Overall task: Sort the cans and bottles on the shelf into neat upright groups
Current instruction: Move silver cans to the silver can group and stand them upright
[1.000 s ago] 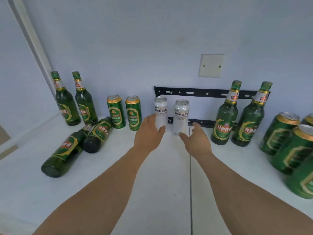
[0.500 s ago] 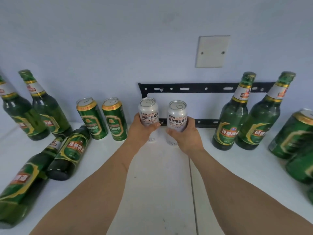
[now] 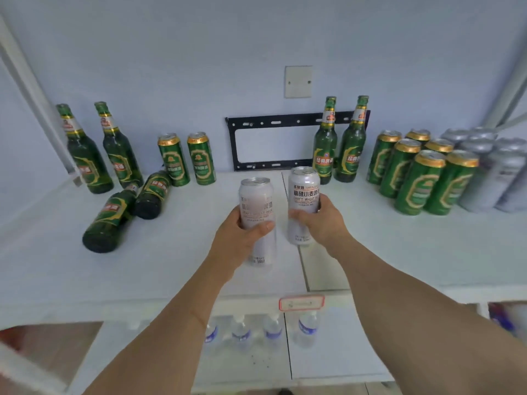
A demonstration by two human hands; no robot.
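My left hand (image 3: 241, 238) grips a white wheat-beer can (image 3: 256, 201), held upright above the white shelf (image 3: 182, 263). My right hand (image 3: 323, 223) grips a second white can (image 3: 302, 189) beside it. Two green bottles (image 3: 82, 155) stand at the back left, and two more green bottles (image 3: 115, 216) lie on their sides in front of them. Two green cans (image 3: 185, 159) stand upright next to those. On the right stand two upright green bottles (image 3: 339, 149), a cluster of several green cans (image 3: 419, 172) and a group of white cans (image 3: 493, 172).
A black metal bracket (image 3: 273, 122) and a white cover plate (image 3: 298, 81) are fixed to the back wall. A red-framed label (image 3: 301, 303) sits on the shelf's front edge. Water bottles (image 3: 256, 332) stand on the lower shelf.
Both hands closed on the two white cans at the back wall, lifted them and drew them toward the shelf's front. The view pulled back, showing more cans at the right.
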